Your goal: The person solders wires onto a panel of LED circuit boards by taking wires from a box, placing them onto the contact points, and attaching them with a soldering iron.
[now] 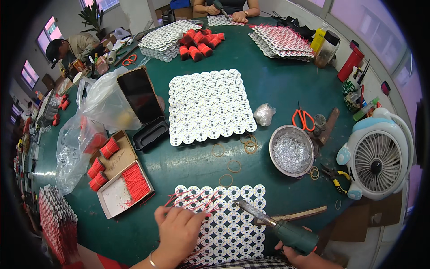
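Lying flat at the near edge of the green table (148, 242), the panel of ring-shaped boards (228, 228) sits directly between the two hands. Its rows run left to right and its columns away from the person; the near end is partly cut off by the lap, so which axis is longer cannot be told. Left hand (177, 228) is nearer, resting over the panel's left columns, fingers curled and drawn together near loose red wires (181, 196); cannot tell whether a wire is pinched. Right hand (295, 255) is off the lower-right corner, closed around the green handle of a soldering iron (286, 231), the fingers partly hidden. Key relation: the iron's long axis slants from lower right to upper left, so its tip reaches over the upper-middle rings, just right of the left fingertips and slightly farther from the person. Tip contact with the board: not resolvable. Wooden strip (304, 214) lies by the panel's right side, partly behind the iron; metal bowl (273, 163) stands beyond, farther right.
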A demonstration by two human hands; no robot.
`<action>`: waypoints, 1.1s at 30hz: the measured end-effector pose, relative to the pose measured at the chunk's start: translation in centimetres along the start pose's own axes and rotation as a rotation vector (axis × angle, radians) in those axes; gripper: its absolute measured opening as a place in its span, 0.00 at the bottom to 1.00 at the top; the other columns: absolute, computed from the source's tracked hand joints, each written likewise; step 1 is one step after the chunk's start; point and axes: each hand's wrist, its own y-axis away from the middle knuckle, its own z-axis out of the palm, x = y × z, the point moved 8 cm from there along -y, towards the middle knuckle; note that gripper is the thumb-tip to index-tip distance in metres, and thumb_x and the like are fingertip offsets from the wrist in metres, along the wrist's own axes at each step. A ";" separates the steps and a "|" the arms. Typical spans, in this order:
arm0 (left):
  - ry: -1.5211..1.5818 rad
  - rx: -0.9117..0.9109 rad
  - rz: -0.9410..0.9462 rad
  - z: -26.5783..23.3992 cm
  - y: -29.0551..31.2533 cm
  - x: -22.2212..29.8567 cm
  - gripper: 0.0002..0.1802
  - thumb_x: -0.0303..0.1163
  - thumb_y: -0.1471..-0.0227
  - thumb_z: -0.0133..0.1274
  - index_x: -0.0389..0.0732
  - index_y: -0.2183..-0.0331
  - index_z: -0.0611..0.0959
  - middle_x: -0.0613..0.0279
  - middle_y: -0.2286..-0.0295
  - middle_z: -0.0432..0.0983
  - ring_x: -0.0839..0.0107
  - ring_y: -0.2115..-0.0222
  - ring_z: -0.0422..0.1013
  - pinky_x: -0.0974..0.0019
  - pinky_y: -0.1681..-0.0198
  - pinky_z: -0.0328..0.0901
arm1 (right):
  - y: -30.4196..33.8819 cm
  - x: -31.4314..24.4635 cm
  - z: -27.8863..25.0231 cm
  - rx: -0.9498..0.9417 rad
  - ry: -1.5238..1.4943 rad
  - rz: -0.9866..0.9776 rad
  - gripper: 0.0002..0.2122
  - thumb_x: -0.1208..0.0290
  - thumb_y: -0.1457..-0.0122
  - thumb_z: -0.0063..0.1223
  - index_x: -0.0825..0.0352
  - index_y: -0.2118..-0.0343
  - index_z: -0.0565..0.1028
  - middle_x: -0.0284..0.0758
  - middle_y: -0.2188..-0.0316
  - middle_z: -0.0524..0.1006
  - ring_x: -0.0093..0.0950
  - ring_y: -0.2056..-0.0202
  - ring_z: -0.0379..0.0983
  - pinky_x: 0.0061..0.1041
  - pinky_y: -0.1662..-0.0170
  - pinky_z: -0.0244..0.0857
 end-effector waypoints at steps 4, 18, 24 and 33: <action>0.002 0.104 -0.140 -3.2 1.1 -0.3 0.10 0.27 0.68 0.62 0.50 0.76 0.81 0.72 0.80 0.69 0.71 0.75 0.65 0.60 0.62 0.52 | 2.2 1.4 -0.2 -0.016 0.054 -0.040 0.11 0.72 0.47 0.56 0.73 0.62 0.74 0.41 0.75 0.77 0.30 0.80 0.74 0.27 0.74 0.68; 0.065 0.009 0.024 1.6 1.5 2.0 0.07 0.31 0.59 0.55 0.48 0.71 0.81 0.74 0.82 0.64 0.76 0.76 0.65 0.63 0.64 0.51 | 4.5 1.1 0.6 -0.082 0.083 -0.024 0.21 0.74 0.51 0.60 0.74 0.54 0.67 0.46 0.62 0.76 0.33 0.60 0.75 0.29 0.58 0.68; 0.060 0.014 0.006 1.7 1.4 1.9 0.08 0.31 0.60 0.55 0.48 0.71 0.82 0.73 0.82 0.63 0.76 0.77 0.64 0.63 0.67 0.51 | 5.7 3.9 1.7 -0.292 -0.116 0.528 0.14 0.78 0.50 0.52 0.70 0.58 0.72 0.33 0.75 0.76 0.22 0.74 0.76 0.21 0.70 0.69; 0.070 0.055 0.005 1.7 1.3 1.9 0.06 0.29 0.64 0.61 0.48 0.78 0.80 0.74 0.84 0.61 0.74 0.79 0.62 0.63 0.69 0.49 | 3.8 1.4 1.3 -0.185 0.046 0.110 0.25 0.72 0.53 0.62 0.74 0.53 0.66 0.44 0.63 0.77 0.33 0.62 0.76 0.29 0.59 0.69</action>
